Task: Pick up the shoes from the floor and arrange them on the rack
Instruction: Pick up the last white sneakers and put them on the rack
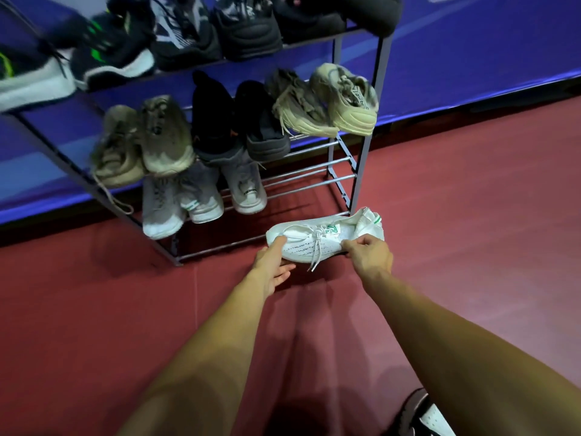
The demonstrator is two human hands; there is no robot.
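A white knit sneaker (327, 234) with green trim and loose laces is held sideways just above the red floor, in front of the rack's right leg. My left hand (274, 265) grips its toe end, thumb on top and fingers under the sole. My right hand (369, 251) pinches its side near the heel. The metal shoe rack (341, 171) stands against the blue wall. Its bottom shelf carries white sneakers (195, 199) on the left, with bare rails on the right.
The middle shelf holds beige (144, 143), black (239, 121) and cream (327, 102) shoes. Dark sneakers (188, 29) fill the top shelf. A dark and white shoe (423, 415) sits at the bottom right on the red floor (471, 215).
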